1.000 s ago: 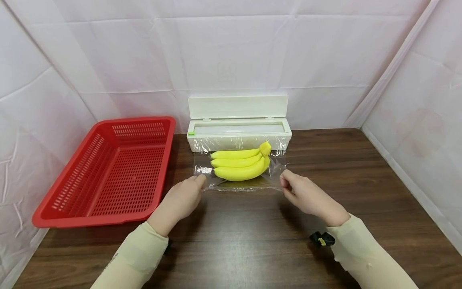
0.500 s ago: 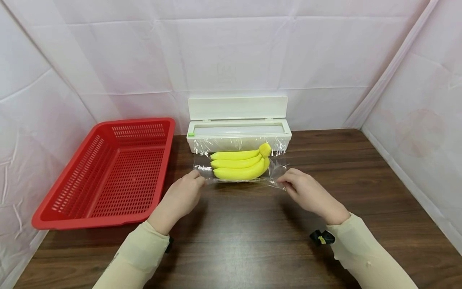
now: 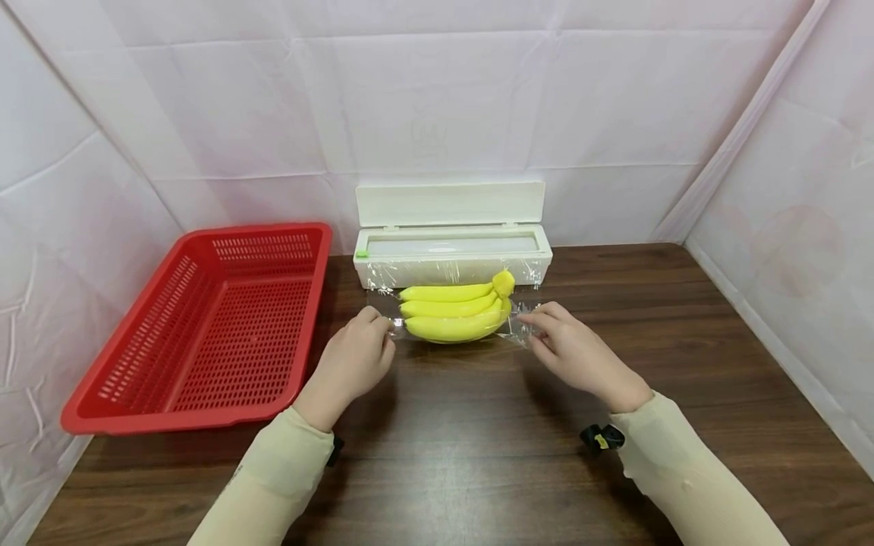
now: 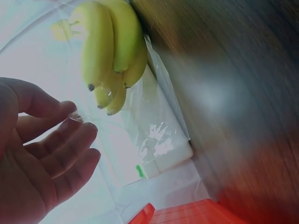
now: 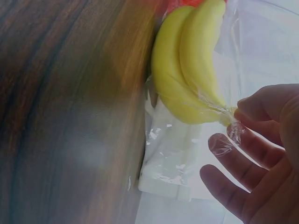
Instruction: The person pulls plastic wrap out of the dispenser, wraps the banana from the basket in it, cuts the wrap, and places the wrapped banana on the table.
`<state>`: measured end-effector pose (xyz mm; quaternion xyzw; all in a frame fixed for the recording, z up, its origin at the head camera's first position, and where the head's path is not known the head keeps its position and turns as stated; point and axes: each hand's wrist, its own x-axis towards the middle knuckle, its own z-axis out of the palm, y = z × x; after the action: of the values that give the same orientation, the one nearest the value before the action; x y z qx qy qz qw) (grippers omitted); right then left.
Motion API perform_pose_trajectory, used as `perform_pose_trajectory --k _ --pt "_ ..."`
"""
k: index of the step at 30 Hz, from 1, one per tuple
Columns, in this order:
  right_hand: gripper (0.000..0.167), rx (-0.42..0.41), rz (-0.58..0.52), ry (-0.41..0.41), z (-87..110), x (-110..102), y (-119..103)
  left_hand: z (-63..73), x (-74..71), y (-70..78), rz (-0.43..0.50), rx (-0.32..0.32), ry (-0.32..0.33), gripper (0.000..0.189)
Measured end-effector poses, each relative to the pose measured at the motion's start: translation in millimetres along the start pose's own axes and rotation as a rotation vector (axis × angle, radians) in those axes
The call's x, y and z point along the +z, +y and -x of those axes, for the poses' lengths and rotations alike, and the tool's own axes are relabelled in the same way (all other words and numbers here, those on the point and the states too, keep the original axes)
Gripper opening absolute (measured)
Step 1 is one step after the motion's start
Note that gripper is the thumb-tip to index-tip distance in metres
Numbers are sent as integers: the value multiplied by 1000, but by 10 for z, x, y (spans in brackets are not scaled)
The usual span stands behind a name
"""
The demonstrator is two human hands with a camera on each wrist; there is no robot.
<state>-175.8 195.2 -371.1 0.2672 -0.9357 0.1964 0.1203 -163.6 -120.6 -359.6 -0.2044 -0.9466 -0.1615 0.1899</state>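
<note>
A bunch of yellow bananas (image 3: 451, 326) lies on clear cling film (image 3: 384, 302) in front of a white film dispenser (image 3: 451, 271). The film runs down over the dispenser's front and under the fruit. My left hand (image 3: 351, 356) pinches the film's near left corner between thumb and fingertips, beside the banana tips. Film bunches at the fingertips of my right hand (image 3: 580, 353), which pinches the near right corner close to the stem. In the right wrist view, film (image 5: 201, 95) crosses the lower part of the bananas (image 5: 175, 60). The film's near edge is lifted against the front banana.
A red plastic basket (image 3: 184, 420) with slotted walls stands on the left of the brown wooden table (image 3: 437, 455). The dispenser's lid (image 3: 451, 205) is raised. White fabric walls (image 3: 437, 106) enclose the back and sides.
Both hands have lifted the film's near edge from the table and carried it away from the body, up against the front banana. The bananas have stayed nearly in place.
</note>
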Motion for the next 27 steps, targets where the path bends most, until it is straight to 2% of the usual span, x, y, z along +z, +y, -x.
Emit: perform_pose_trajectory --k 9,13,20,24,27 --pt "45 2 16 0 -64 77 50 -56 60 25 -14 -50 28 14" --pt "46 33 7 -30 -94 98 59 -104 77 40 -18 -99 17 15" --pt "45 78 11 -72 -140 134 70 -240 128 63 -17 -257 -76 44" --pt "46 105 3 -92 -164 154 67 -310 156 76 -18 -346 -138 53" --pt "46 117 3 -95 -175 163 61 -350 177 84 -33 -386 -166 56"
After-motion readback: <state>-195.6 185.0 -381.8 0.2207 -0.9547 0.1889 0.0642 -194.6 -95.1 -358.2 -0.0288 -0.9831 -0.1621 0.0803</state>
